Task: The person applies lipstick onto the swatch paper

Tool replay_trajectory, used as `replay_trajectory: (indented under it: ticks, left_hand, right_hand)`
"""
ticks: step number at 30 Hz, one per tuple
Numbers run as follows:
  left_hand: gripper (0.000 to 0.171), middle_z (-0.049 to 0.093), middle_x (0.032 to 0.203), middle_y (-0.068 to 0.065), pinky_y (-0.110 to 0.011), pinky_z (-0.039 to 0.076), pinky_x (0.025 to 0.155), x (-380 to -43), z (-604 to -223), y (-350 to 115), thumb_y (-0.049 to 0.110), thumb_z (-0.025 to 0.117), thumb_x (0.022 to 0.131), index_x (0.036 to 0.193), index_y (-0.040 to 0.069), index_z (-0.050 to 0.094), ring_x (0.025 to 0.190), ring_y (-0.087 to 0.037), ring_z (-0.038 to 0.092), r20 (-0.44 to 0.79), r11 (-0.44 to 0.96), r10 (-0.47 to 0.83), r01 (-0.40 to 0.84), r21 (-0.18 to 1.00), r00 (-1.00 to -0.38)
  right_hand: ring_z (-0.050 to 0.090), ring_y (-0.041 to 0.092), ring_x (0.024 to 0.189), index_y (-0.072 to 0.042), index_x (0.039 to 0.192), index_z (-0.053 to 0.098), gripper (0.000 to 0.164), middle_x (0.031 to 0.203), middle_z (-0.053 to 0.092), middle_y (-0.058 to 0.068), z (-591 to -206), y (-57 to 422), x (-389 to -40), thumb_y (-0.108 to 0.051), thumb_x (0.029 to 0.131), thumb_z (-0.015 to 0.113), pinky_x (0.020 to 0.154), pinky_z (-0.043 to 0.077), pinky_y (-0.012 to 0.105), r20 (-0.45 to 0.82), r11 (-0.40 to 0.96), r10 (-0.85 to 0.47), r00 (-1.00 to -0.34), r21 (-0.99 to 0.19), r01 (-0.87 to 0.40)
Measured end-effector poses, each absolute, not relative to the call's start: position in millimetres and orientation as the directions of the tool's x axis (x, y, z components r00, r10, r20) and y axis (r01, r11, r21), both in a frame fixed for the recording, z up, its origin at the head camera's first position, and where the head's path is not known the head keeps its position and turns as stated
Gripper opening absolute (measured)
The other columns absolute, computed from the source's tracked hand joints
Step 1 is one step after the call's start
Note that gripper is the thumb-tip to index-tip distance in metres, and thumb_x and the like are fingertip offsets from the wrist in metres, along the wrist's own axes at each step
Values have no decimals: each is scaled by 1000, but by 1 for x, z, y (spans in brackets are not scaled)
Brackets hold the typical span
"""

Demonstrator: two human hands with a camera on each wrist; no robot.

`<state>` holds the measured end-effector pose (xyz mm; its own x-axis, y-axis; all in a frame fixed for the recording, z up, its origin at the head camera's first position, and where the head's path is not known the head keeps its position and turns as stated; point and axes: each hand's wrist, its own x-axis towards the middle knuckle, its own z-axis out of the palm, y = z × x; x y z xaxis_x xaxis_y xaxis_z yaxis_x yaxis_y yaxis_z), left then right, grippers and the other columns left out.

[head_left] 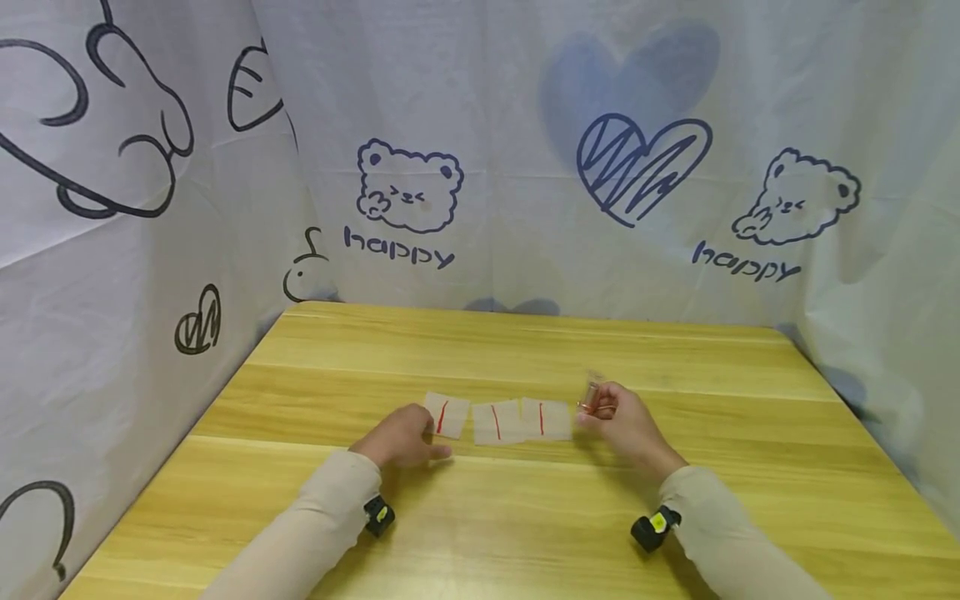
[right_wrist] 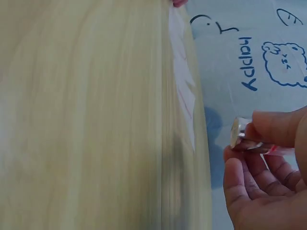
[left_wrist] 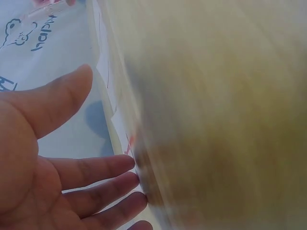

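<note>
Three small pale squares of paper, each with a red line, lie in a row on the wooden table: a left square, a middle square and a right square. At the left square's edge is my left hand. Its fingers are extended and its thumb stands apart in the left wrist view, holding nothing. Just right of the row, my right hand pinches a small clear cylinder between thumb and fingers, slightly above the table. The cylinder has a beige end and some red; its exact kind is unclear.
The wooden table reaches back to a white cloth wall with drawn bears, hearts and the word "happy". Another white cloth with black drawings hangs along the left side. A black device sits on each wrist.
</note>
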<state>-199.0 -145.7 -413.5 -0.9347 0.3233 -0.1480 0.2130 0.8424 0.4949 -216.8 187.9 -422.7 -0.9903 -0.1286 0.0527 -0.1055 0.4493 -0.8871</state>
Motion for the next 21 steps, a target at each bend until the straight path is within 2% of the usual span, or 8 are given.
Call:
replay_trajectory:
  ticks: [3, 7, 14, 21]
  left_hand:
    - [34, 52, 74, -3, -34, 42, 65, -199, -413, -145, 30, 78, 84, 78, 5, 56, 70, -19, 48, -173, 851, 320, 202, 485, -931]
    - [34, 52, 73, -3, -34, 40, 65, -200, -413, -144, 32, 77, 85, 77, 6, 57, 70, -20, 48, -197, 858, 323, 198, 474, -926]
    - [34, 51, 70, -3, -33, 38, 63, -198, -411, -144, 31, 77, 84, 74, 6, 57, 68, -19, 47, -197, 862, 332, 211, 462, -923]
    - [34, 49, 68, -1, -32, 37, 62, -198, -409, -142, 32, 78, 84, 73, 6, 58, 67, -18, 45, -190, 866, 340, 228, 444, -921]
  right_hand:
    - [63, 21, 87, 2, 107, 59, 28, 96, 64, 10, -424, 193, -219, -9, 86, 74, 75, 52, 31, 77, 557, -122, -990, -820, -132]
    - [62, 21, 84, 1, 103, 60, 29, 91, 64, 7, -426, 197, -220, -10, 83, 77, 75, 52, 36, 99, 626, -135, -986, -763, -162]
    - [58, 15, 77, -4, 92, 61, 25, 82, 63, 2, -431, 201, -221, -9, 79, 81, 69, 48, 30, 89, 688, -131, -987, -708, -155]
    - [57, 13, 73, -6, 86, 57, 29, 77, 61, 0, -431, 203, -220, -6, 74, 84, 67, 47, 31, 89, 703, -166, -982, -688, -181]
